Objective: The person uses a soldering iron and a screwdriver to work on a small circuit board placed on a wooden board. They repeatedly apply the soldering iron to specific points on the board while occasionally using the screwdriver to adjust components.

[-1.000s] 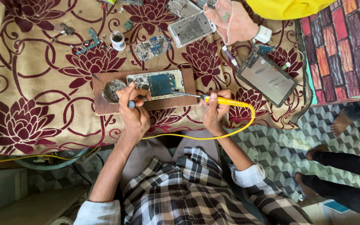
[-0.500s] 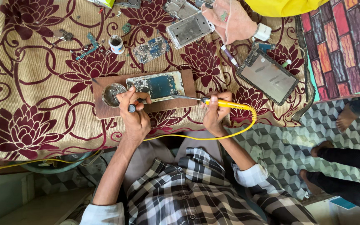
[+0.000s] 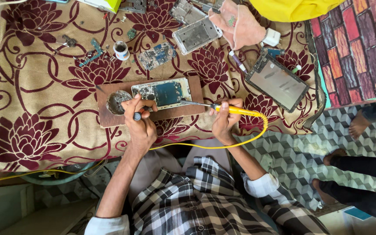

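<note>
An opened phone with a bare circuit board (image 3: 162,92) lies on a brown wooden board (image 3: 179,111) on the floral cloth. My right hand (image 3: 223,119) grips a yellow soldering iron (image 3: 222,107); its metal tip reaches the phone's right end. A yellow cord (image 3: 257,132) loops from the iron toward me. My left hand (image 3: 140,122) pinches a small dark tool (image 3: 138,115) against the phone's near left corner, next to a round metal dish (image 3: 117,102) sunk in the board.
Another person's hand (image 3: 242,26) rests at the top by a phone frame (image 3: 196,34). A phone with a screen (image 3: 277,82) lies to the right. A loose circuit board (image 3: 155,55), small white pot (image 3: 121,49) and scattered parts lie behind. Someone's feet (image 3: 362,124) are at right.
My left hand has shifted slightly along the phone's near edge. The soldering iron tip has moved a little closer to the phone's right end.
</note>
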